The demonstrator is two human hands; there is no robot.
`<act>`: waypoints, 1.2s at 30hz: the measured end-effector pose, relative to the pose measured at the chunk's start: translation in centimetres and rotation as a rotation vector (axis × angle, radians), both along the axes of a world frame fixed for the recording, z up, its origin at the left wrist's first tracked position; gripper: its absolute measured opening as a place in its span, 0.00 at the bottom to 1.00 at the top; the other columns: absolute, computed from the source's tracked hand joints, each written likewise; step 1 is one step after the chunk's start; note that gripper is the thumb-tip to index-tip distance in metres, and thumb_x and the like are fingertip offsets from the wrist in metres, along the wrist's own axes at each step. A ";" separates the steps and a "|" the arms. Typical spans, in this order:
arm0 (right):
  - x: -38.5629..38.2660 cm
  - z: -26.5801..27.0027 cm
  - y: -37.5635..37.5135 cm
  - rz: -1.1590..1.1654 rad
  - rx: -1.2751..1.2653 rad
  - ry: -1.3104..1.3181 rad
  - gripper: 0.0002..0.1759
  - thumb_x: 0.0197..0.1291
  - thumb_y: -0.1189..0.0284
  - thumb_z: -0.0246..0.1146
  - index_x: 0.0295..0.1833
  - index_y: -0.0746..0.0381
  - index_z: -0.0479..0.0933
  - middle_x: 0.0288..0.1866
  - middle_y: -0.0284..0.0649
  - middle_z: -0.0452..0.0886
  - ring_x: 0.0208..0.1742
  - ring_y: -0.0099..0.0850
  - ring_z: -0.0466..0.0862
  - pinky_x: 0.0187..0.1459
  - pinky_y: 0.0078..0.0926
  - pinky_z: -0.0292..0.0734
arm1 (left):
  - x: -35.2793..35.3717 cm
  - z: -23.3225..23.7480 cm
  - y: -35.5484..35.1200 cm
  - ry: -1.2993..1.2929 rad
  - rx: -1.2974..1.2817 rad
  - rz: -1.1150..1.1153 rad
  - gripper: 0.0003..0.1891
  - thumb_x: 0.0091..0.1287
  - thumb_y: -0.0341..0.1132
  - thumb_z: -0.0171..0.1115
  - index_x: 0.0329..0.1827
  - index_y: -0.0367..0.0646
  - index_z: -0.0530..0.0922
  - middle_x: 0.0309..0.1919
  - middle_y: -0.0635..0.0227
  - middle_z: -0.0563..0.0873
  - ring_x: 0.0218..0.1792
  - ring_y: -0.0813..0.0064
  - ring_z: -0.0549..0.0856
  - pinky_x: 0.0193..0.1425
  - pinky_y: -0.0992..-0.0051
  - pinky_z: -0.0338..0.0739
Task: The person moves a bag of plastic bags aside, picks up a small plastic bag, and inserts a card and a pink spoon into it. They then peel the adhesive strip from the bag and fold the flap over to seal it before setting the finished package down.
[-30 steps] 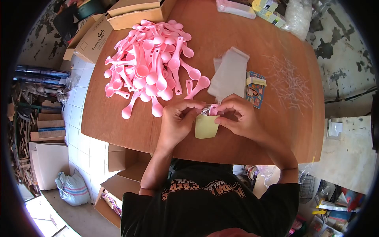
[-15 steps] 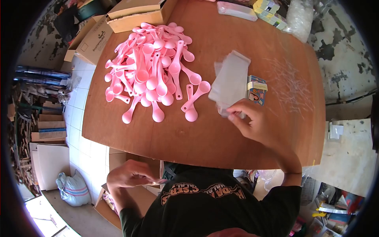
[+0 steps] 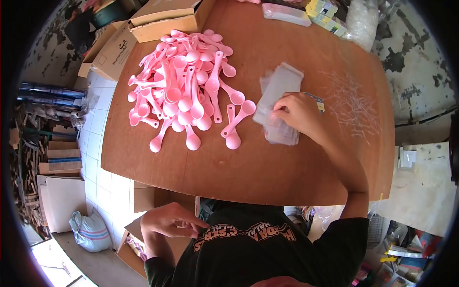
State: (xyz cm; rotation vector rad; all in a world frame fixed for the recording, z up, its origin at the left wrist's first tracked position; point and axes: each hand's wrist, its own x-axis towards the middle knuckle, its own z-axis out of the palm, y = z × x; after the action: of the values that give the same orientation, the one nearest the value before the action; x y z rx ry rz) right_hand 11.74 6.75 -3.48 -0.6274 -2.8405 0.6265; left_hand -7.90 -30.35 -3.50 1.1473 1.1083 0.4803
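Note:
My right hand [image 3: 299, 114] rests over a stack of clear plastic bags [image 3: 283, 88], thumb and fingertips pinched together at the bags' surface; what lies between them is too small to tell. Beneath its wrist side, a small printed card pack [image 3: 315, 99] is mostly covered. Close to my shirt, beyond the table's near edge, my left hand [image 3: 173, 220] hangs with its fingers partly spread and nothing in it. A large heap of pink measuring spoons [image 3: 184, 81] lies on the left half of the brown table [image 3: 205, 167], and a few spoons [image 3: 233, 138] lie beside it.
Thin clear strips [image 3: 351, 105] are scattered at the table's right. Cardboard boxes [image 3: 165, 21] stand at the back left. Along the back edge are a pink packet [image 3: 286, 14], yellow boxes [image 3: 325, 14] and a plastic roll [image 3: 362, 24]. An open carton [image 3: 143, 196] sits below the table.
My right hand has moved up from the lower end of the bags to their middle, now covering most of the card pack. My left hand has shifted slightly lower and its fingers have spread.

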 end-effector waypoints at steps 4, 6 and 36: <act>0.5 0.4 -0.4 0.003 0.049 0.073 0.05 0.52 0.70 0.68 0.31 0.60 0.84 0.31 0.39 0.84 0.32 0.40 0.83 0.35 0.35 0.76 | 0.4 0.3 4.0 -0.372 0.476 0.165 0.18 0.66 0.31 0.66 0.58 0.35 0.79 0.39 0.60 0.89 0.37 0.74 0.88 0.41 0.76 0.81; 1.1 1.5 -1.0 -0.014 0.076 0.096 0.04 0.52 0.71 0.66 0.30 0.59 0.85 0.31 0.38 0.83 0.32 0.40 0.83 0.35 0.36 0.75 | 2.2 1.1 6.2 -0.429 0.365 0.490 0.23 0.68 0.34 0.64 0.64 0.35 0.73 0.48 0.59 0.86 0.49 0.71 0.84 0.53 0.73 0.77; 9.2 3.2 -4.8 -0.244 0.431 0.031 0.09 0.55 0.76 0.67 0.43 0.61 0.84 0.39 0.39 0.82 0.37 0.40 0.83 0.37 0.31 0.78 | 8.4 0.5 16.2 -1.022 0.241 1.167 0.29 0.69 0.22 0.53 0.73 0.41 0.59 0.64 0.52 0.74 0.62 0.58 0.77 0.65 0.55 0.75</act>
State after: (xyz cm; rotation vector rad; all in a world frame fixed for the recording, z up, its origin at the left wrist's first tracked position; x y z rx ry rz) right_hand 20.89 1.91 -0.23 -0.8484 -2.6784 -0.0178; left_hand 0.50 -14.19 -3.00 0.1830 0.6749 1.8869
